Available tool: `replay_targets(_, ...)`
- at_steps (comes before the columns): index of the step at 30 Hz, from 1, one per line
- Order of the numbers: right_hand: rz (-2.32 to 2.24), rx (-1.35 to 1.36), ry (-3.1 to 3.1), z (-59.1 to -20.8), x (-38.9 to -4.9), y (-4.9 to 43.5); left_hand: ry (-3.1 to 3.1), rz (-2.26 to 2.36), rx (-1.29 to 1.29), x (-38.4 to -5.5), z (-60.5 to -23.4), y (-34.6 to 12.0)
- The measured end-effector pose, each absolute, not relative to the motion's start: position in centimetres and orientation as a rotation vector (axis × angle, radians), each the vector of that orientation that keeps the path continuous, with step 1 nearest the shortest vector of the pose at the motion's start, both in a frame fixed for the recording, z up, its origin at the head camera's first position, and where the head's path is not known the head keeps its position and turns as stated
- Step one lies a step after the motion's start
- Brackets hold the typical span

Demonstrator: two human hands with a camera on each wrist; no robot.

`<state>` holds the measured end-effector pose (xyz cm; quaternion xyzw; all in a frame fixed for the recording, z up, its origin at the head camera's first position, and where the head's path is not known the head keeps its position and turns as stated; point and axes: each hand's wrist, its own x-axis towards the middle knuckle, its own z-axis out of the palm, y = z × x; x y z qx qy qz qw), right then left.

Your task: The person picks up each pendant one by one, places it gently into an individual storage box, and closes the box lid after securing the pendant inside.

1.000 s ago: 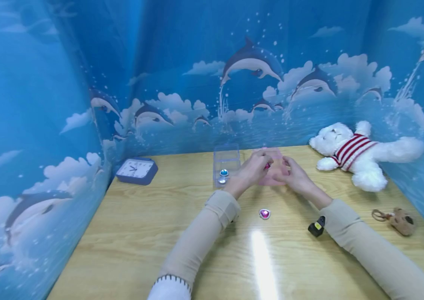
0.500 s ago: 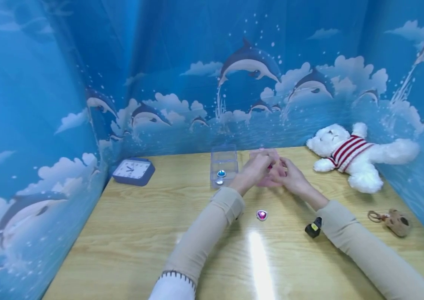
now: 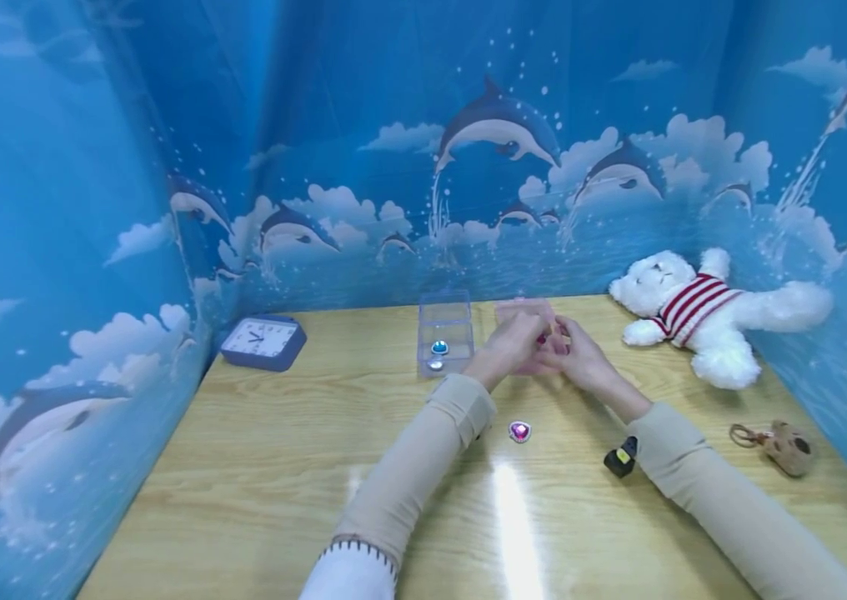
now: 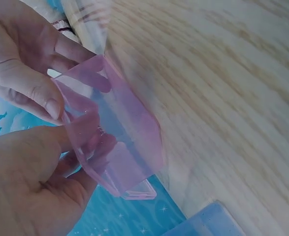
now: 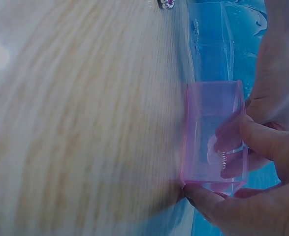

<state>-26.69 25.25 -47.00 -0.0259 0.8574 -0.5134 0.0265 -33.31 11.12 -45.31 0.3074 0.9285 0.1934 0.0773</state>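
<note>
Blue dolphin-print curtains (image 3: 348, 108) border a wooden table (image 3: 266, 467) streaked with glare (image 3: 517, 525).

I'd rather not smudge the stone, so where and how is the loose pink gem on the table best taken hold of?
I'd pinch the pink gem by opposite sides of its silvery rim, coming straight down from above. It lies flat on the wood-grain table, stone facing up, its edge exposed all round, and the clear box and pink box are apart from it.
</note>
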Motion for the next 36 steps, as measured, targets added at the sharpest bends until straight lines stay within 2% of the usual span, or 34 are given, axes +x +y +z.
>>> replay_targets(10,-1.564,-0.073,2.64,-47.3,-26.8,24.5,2.875,0.386,1.006,-33.5,-45.8,10.8)
replay_targets(21,-1.591,-0.083,2.643,-47.4,-26.7,23.8,2.879,0.405,1.028,-33.4,-45.9,10.1)
replay_targets(36,-1.534,-0.059,2.638,-47.0,-26.7,25.3,2.897,0.563,1.249,-30.9,-41.3,7.0)
